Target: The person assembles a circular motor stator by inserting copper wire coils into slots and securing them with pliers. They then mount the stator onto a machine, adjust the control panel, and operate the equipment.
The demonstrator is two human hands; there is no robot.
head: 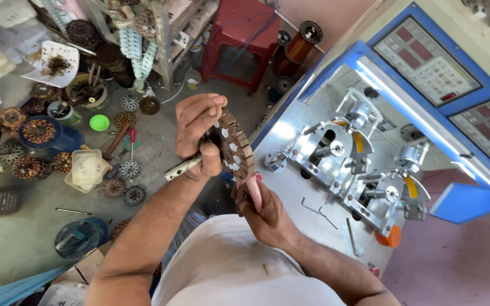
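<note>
My left hand (198,133) grips a round, rusty brown stator core (238,148) from above and behind, held on edge in mid-air, and a short metal rod (182,166) sticks out below its palm. My right hand (262,207) holds the core's lower edge from below, with a pink-tipped tool handle (253,187) between its fingers. Both hands are in front of my white shirt, to the left of a metal winding machine (347,153).
The blue-framed machine has two winding heads (389,195), control panels (426,59) and bent metal keys (354,238) on its plate. On the floor to the left lie several stator cores (129,169), wound coils (39,131), a plastic tub (86,168), a green lid (99,122). A red stool (239,34) stands behind.
</note>
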